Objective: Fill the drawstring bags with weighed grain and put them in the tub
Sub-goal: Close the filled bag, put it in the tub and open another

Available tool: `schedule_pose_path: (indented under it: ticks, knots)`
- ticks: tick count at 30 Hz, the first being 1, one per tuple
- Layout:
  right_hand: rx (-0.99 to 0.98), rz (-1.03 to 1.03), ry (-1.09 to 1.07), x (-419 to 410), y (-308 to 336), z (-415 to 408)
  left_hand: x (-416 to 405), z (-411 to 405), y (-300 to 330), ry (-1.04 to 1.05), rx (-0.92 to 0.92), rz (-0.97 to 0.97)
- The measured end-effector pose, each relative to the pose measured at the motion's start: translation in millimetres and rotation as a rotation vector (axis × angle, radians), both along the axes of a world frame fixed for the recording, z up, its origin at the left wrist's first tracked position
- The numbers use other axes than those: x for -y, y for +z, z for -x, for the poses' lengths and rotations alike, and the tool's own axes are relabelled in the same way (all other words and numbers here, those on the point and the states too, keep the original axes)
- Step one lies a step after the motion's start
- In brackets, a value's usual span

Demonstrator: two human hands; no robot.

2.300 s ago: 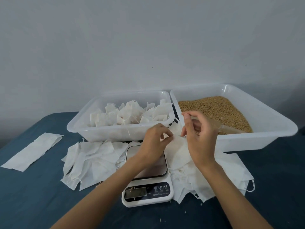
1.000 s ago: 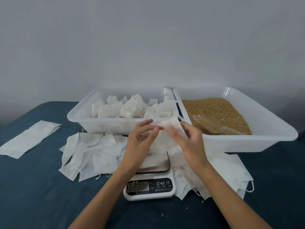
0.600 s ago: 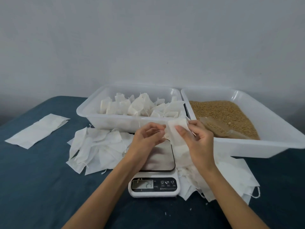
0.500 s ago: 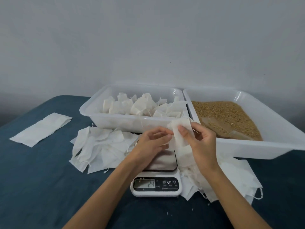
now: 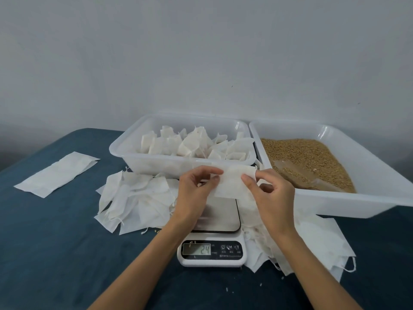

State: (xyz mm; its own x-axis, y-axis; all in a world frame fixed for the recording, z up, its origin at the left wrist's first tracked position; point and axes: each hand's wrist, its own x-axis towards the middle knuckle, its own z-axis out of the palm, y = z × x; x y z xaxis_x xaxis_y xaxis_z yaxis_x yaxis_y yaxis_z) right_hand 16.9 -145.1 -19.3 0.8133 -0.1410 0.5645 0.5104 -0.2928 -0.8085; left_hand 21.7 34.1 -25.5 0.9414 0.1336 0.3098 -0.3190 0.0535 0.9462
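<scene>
Empty drawstring bag now lifted flat, stretched wider than before. Left hand pinches one end, right hand pinches other, above scale, likely to open mouth. Grain tub right of right hand; filled-bag tub just behind hands.

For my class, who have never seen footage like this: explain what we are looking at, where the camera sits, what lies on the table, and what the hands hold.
There is no machine here: a person works with bare hands, filmed by a camera worn on the head, looking forward and down. The left hand and right hand pinch an empty white bag between them, above a kitchen scale whose display reads 24. On the blue table stand two clear tubs: the left tub holds filled bags, the right tub holds brown grain with a clear scoop lying in it. Loose empty bags lie in heaps either side of the scale, and one flat white sheet lies apart on the left.
</scene>
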Motion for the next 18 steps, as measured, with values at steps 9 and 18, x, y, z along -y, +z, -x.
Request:
schedule_pose_path:
  ticks: [9, 18]
  knots:
    - [-0.176, -0.027, 0.116, 1.5, 0.6, -1.4, -3.7, -0.6, 3.1, 0.065, 0.117, -0.058]
    - [-0.183, -0.172, 0.203, 2.5, 5.9, -1.1, -3.4, -1.5, 5.1, 0.054, 0.094, -0.045]
